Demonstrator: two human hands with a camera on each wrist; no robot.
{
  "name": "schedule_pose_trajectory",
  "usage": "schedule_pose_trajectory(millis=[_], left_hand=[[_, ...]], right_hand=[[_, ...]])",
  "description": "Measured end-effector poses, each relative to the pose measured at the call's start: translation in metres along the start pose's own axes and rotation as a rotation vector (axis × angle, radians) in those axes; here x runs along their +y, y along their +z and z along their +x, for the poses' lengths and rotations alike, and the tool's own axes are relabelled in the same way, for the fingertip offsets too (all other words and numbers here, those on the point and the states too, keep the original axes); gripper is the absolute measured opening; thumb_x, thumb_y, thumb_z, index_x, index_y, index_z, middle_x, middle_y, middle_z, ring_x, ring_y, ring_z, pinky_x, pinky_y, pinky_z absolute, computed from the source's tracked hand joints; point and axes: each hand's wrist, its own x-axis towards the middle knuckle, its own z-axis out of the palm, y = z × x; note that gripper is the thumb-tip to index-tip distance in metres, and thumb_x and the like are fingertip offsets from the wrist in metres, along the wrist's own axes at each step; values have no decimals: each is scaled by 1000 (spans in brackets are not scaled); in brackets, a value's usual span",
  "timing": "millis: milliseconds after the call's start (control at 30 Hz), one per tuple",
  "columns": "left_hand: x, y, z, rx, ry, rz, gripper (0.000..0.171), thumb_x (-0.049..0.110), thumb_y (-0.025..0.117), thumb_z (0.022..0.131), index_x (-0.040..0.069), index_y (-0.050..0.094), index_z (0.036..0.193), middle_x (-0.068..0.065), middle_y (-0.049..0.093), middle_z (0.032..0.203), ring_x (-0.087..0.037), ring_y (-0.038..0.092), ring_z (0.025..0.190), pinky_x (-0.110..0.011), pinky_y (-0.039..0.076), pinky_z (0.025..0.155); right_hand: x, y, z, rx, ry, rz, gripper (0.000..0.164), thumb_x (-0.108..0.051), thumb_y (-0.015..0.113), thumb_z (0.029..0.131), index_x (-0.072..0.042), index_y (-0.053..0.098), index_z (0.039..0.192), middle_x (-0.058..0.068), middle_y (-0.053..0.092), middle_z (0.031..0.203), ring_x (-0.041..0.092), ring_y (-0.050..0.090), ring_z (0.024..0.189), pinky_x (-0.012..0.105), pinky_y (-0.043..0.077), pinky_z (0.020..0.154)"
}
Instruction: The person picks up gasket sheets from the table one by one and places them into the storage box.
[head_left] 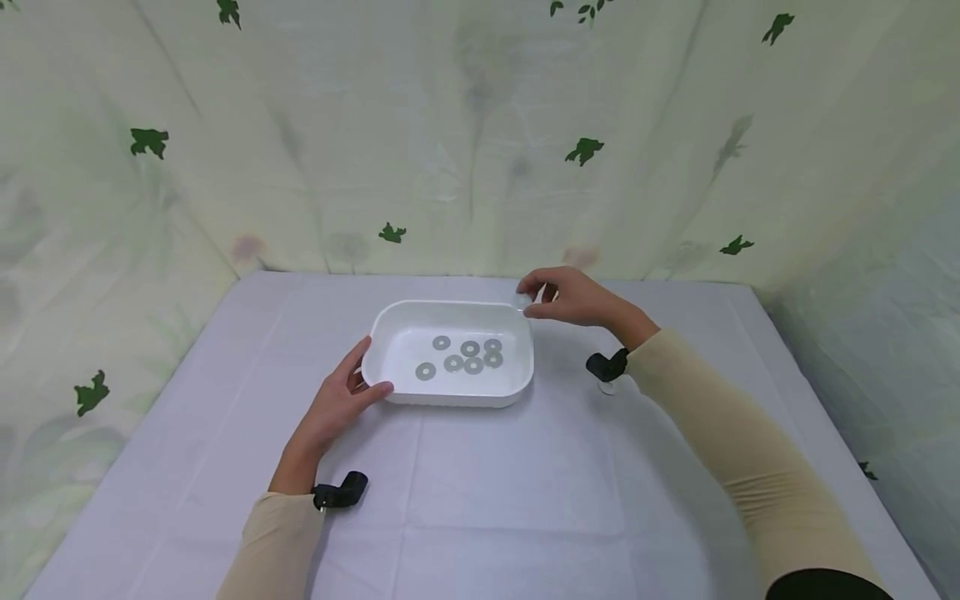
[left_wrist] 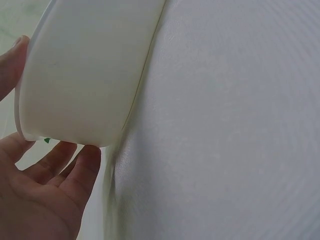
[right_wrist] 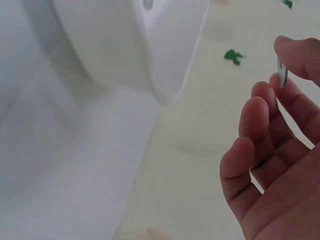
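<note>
A white rectangular tub (head_left: 450,397) with rounded corners stands on the cloth-covered table. Several flat grey washers (head_left: 446,363) lie spread over its floor, some touching or overlapping. At its near left corner my left hand (head_left: 339,400) grips the tub, thumb on the front rim and fingers against the left side; the left wrist view shows these fingertips on the outer wall (left_wrist: 85,70). Over the far right corner, my right hand (head_left: 570,297) pinches one washer (right_wrist: 282,74) between thumb and forefinger. The other fingers of that hand are loosely bent.
A white cloth (head_left: 517,500) covers the table. Behind and beside it hangs a pale curtain (head_left: 465,125) with green leaf shapes. Each wrist carries a black camera mount (head_left: 341,490).
</note>
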Motion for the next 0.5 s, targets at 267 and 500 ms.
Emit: schedule_pose_trajectory(millis=[267,500], left_hand=[[3,0,-2,6,-9,5,95,35,73,90,26,11,161,-11,21,166,-34,39,146,-18,43,99],[3,0,-2,3,-4,-6,95,35,73,90,26,11,161,-12,21,166,-33,41,144,-8,41,90]], right_hand=[[-33,16,20,-68,-73,-1,34,-21,71,89,-11,66,121,6,68,117,21,63,99,34,53,88],[-52,26,38,-113,-83,1,35,-24,71,90,-13,66,123,4,67,116,21,63,100,31,53,87]])
